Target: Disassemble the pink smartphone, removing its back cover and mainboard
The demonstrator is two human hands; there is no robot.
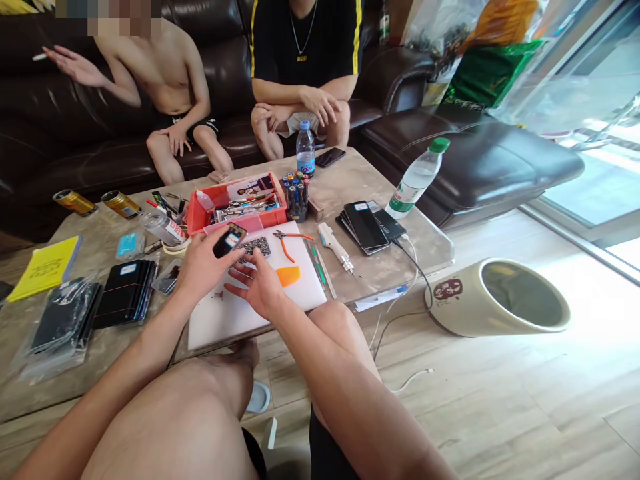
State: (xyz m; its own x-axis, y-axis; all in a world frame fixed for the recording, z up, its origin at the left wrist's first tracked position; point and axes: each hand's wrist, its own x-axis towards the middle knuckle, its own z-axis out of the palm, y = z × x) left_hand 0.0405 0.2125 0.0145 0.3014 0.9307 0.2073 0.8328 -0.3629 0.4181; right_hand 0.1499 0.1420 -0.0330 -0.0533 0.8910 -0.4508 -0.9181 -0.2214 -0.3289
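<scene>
A small dark phone (229,240) is held in the left hand (203,267), above the far left part of a white work mat (305,283) that lies on the desk (350,183). The grip of that hand is closed around the phone's lower end, the fingers being curled about it, and the upper end is left free and tilted away. How firmly the phone is pressed cannot be told, since the underside of the fingers is hidden. The right hand (260,287) is laid open over the mat just beside the left, with its fingers spread and nothing pinched between them; the fingertips are stretched toward a small patterned pad (256,247), but whether it is touched cannot be made out.

An orange pick (289,275) is seen on the mat just beside the right hand, and orange-handled cutters (290,241) lie beyond it. A red tray (200,217) of tools is set at the mat's far edge, next to a rack of screwdriver bits (296,193). A white electric screwdriver (336,248) and a stack of phones (367,225) are placed to the right. The contents of the tray are too crowded to be told apart. The near part of the mat is covered by the forearms and knees. Two other people are seated on the sofa (225,67) beyond the desk, cut off by the upper edge.
</scene>
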